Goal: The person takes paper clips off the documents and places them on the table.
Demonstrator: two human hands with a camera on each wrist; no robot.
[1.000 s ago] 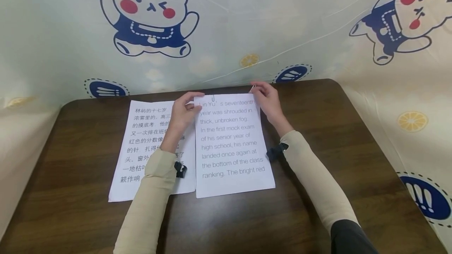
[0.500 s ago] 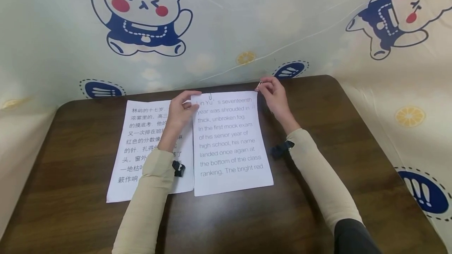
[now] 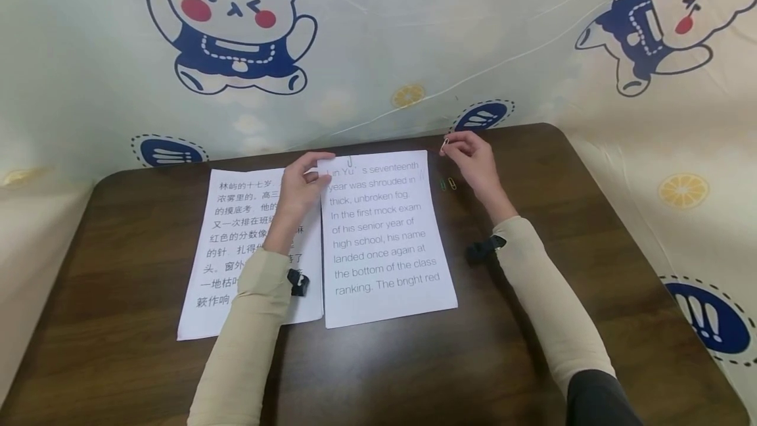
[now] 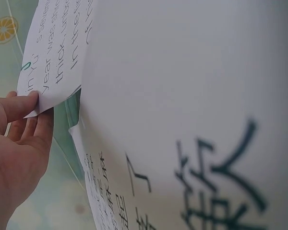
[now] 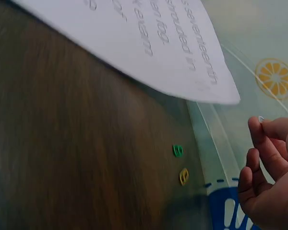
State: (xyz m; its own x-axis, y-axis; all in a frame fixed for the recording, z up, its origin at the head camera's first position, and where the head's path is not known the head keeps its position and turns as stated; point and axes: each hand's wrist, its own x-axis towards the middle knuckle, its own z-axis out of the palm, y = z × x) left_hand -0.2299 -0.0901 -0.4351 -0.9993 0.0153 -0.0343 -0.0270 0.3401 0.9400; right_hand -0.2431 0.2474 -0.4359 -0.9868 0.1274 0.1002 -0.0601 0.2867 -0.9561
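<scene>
My left hand (image 3: 303, 190) pinches the top left corner of the English-text sheets (image 3: 381, 248), thumb above and fingers beneath in the left wrist view. A paper clip (image 3: 349, 162), green in the left wrist view (image 4: 26, 66), sits on their top edge. Off the top right corner, my right hand (image 3: 478, 164) pinches a small pale paper clip (image 3: 445, 144) between thumb and index finger. It is mostly hidden by the fingertips in the right wrist view. Below that hand lie a green paper clip (image 5: 177, 151) and a yellow paper clip (image 5: 184, 177) on the table.
Sheets with Chinese text (image 3: 236, 248) lie at the left, partly under my left forearm. The dark wooden table (image 3: 367, 373) ends at the back against a patterned curtain (image 3: 367, 31).
My right hand has moved right, away from the sheets' top right corner, carrying the pale paper clip. The green and yellow clips have come into sight. My left hand keeps its hold.
</scene>
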